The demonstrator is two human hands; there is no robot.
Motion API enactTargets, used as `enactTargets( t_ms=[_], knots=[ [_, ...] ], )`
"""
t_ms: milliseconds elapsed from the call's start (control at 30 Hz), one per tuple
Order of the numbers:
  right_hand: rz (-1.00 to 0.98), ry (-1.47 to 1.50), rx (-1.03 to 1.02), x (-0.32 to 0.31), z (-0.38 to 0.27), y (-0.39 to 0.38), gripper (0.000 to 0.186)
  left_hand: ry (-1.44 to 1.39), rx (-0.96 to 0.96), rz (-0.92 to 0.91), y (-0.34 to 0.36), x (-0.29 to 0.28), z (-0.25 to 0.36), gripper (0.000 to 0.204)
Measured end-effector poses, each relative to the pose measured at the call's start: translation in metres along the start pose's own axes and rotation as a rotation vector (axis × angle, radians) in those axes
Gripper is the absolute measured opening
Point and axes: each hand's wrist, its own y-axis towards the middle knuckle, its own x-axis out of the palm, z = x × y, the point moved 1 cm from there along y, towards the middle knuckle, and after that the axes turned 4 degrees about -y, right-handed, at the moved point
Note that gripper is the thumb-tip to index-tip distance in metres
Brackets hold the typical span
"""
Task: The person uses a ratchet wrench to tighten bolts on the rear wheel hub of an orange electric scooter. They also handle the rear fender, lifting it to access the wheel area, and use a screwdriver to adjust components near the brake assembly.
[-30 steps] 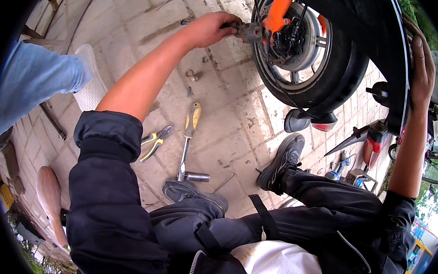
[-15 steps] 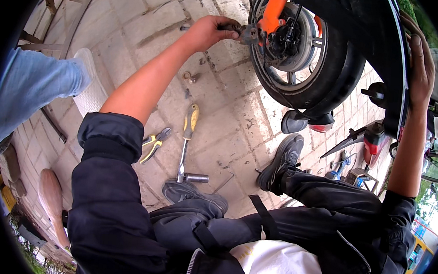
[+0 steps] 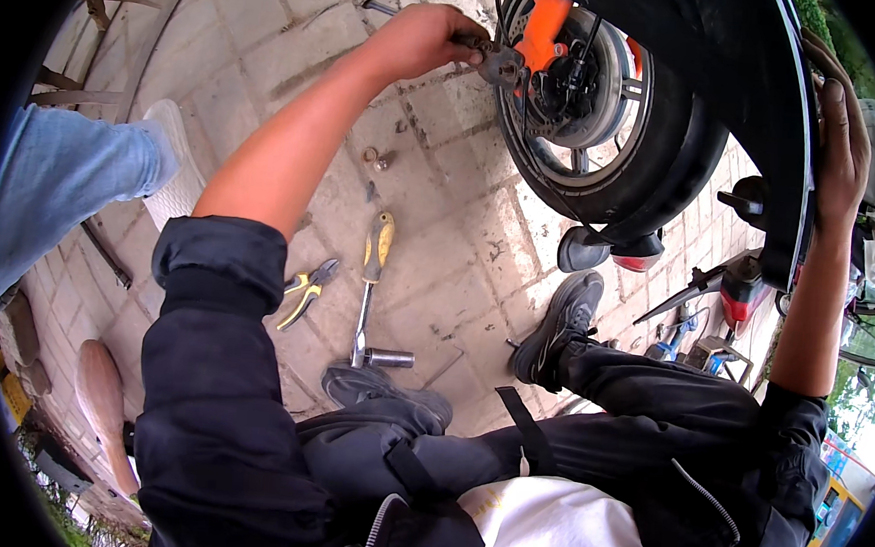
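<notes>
My left hand (image 3: 427, 42) is closed round a dark, greasy brake caliper (image 3: 502, 67), beside the brake disc of a wheel (image 3: 583, 132). A thin metal rod (image 3: 379, 7) sticks out past the hand's far side; most of it is hidden behind the hand. The wheel has a black tyre and an orange fork leg (image 3: 545, 24). My right hand (image 3: 841, 148) lies with fingers stretched along the outer face of a black body panel (image 3: 768, 103). On the paving between my feet and the wheel are a yellow-handled ratchet (image 3: 376, 255) with a long socket (image 3: 390, 358) and yellow-gripped pliers (image 3: 308, 291).
A small metal ring (image 3: 370, 155) and a bolt (image 3: 382, 162) lie on the bricks. Another person's leg in jeans (image 3: 84, 157) stands at the left. A lamp with a red lens (image 3: 639, 254) hangs below the tyre. Blue tools (image 3: 676, 340) lie right of my foot.
My left hand has moved slightly up and tilted, the caliper turning with it. The rod beyond the hand has risen and shows more length. My right hand stays on the panel.
</notes>
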Motion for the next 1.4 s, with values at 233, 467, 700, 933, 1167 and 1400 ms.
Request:
enactTargets(
  t_ms=[233,467,700,933,1167,1400],
  knots=[
    [0.019,0.082,-0.008,0.007,0.007,0.001,0.041,-0.482,-0.196,-0.072,-0.012,0.03,-0.028,0.033],
    [0.013,0.005,-0.06,0.003,0.01,0.003,0.041,-0.435,-0.163,-0.019,-0.008,0.024,-0.026,0.032],
    [0.023,-0.041,-0.057,0.002,0.01,0.003,0.041,-0.357,-0.061,-0.066,-0.002,0.018,-0.03,0.028],
    [0.017,-0.283,-0.224,0.001,0.004,0.006,0.039,-0.304,-0.141,-0.161,0.0,0.016,-0.026,0.031],
    [0.043,-0.113,-0.186,0.004,0.009,0.004,0.037,-0.226,-0.193,-0.187,-0.001,0.014,-0.017,0.033],
    [0.086,-0.104,-0.186,0.006,-0.008,-0.001,0.035,-0.035,0.032,0.34,-0.03,0.025,-0.02,0.031]
  ],
)
